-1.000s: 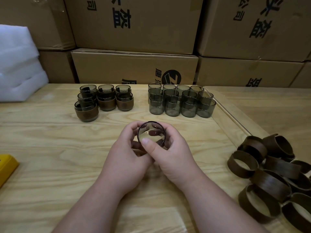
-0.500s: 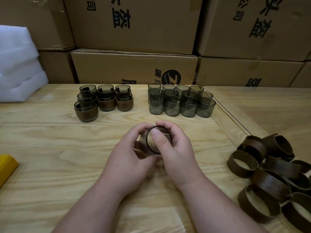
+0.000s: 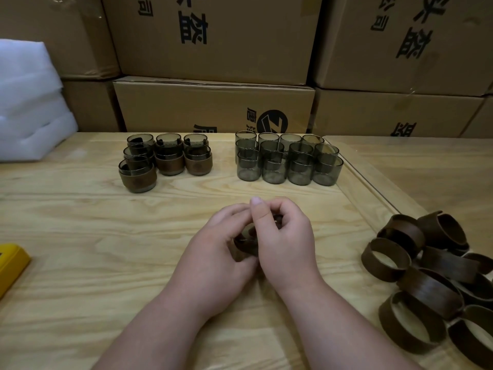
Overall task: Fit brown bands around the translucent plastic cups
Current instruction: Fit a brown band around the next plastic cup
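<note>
Left hand (image 3: 213, 252) and right hand (image 3: 282, 244) gripping banded cup (image 3: 246, 243), above bare table (image 3: 106, 236)

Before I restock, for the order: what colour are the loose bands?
Dark brown, head view.

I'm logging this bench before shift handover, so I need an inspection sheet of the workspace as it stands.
Surface: light wooden table, with a raised strip at right.
Job's things: banded cups at back left; unbanded cups at back centre; loose brown bands piled at right; the held cup and band between the hands.
Clutter: yellow object at left edge.
Grippers: left hand and right hand both grip the held cup and band.
Cables: nothing seen.
Surroundings: stacked cardboard boxes behind; white foam at back left.
</note>
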Tool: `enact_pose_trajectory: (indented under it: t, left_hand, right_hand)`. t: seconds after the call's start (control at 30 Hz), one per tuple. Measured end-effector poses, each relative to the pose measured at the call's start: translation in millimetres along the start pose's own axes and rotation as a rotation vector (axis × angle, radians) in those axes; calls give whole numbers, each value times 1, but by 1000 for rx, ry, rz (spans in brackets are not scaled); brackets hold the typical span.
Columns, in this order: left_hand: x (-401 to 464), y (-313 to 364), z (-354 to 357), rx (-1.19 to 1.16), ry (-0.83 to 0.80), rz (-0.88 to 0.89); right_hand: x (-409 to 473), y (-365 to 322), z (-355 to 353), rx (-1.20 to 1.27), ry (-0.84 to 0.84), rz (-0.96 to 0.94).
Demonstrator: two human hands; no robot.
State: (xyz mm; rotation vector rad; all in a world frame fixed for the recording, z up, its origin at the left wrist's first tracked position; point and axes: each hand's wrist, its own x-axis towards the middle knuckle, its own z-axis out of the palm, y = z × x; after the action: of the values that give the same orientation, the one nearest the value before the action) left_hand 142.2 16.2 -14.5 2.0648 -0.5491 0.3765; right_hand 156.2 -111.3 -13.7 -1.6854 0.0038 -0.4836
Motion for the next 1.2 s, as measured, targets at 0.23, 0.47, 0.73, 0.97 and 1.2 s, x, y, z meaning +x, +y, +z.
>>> enact_pose_trajectory:
  t: [0.23,0.47,0.73,0.97,1.2]
  left_hand:
    - [-2,6,2,-37,-31,17]
    - [-1,4,0,-189,-34,-97]
    - [2,-5,-6,-430,-84,-184]
    - [7,-14,-9,-782,97,-289]
    - [6,-14,-1,-575,187,-249]
  right_hand:
    - [13,-3,-5,139,101,243]
    - [22,-2,-12,310,192,411]
    - [22,-1,-10,249,210,365]
    - [16,2,-8,194,165,303]
    - [7,-3,-2,203,10,158]
